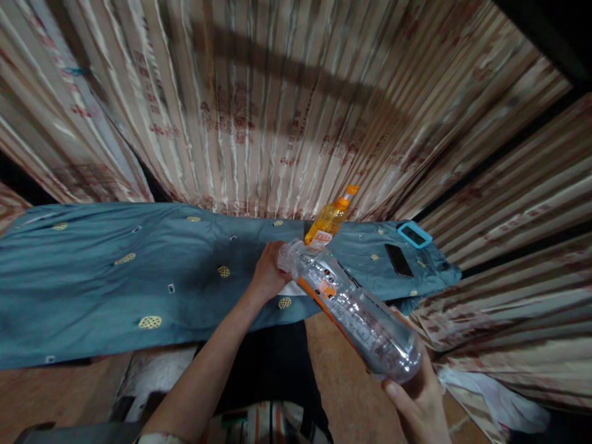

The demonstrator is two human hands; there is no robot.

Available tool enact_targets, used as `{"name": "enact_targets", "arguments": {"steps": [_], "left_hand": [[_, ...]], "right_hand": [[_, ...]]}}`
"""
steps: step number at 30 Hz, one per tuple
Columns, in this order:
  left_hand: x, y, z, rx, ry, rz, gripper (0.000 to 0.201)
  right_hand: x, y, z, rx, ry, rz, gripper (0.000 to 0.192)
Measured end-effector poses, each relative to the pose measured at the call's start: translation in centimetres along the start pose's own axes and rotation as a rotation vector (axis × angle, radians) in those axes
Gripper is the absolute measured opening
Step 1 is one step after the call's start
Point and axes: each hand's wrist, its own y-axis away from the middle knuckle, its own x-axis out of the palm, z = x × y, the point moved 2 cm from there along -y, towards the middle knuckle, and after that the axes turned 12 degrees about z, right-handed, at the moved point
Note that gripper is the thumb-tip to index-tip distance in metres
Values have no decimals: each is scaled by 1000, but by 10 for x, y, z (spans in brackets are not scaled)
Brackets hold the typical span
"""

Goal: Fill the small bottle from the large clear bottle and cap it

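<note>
Left grip [269, 271]: closed around the neck end of a clear plastic bottle [356, 314], fingers partly hidden. Right grip [419, 401]: holding the same bottle at its base, thumb along the near side, other fingers out of sight behind.

Step in hand, as judged: two-handed handling, with the neck end as the likely working point (whether the cap is being turned cannot be told). A next move at the neck would call for the right grip to stay firm on the base, without squeezing the thin wall.

Orientation: long axis slanting; neck away from the wearer and to the left, base toward the wearer and to the right. True tilt uncertain.

Landmark, the orange pump-top bottle [327, 221]: the clear bottle is in front of it, neck nearest, base out past the edge of the cloth-covered bench [180, 314]. Right of the landmark, a black phone [398, 260]; farther right, a blue-framed device [415, 235]. Behind the landmark, a printed curtain [259, 123].
</note>
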Motion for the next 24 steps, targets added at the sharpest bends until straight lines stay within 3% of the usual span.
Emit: {"name": "enact_targets", "arguments": {"steps": [11, 19, 24], "left_hand": [[4, 0, 5, 46, -24, -16, 53], [-3, 4, 2, 23, 34, -20, 69], [-10, 6, -2, 42, 94, -3, 69]], "right_hand": [[5, 6, -10, 33, -82, -70, 105], [5, 5, -10, -45, -24, 30, 103], [4, 4, -15, -65, -15, 20, 98]]}}
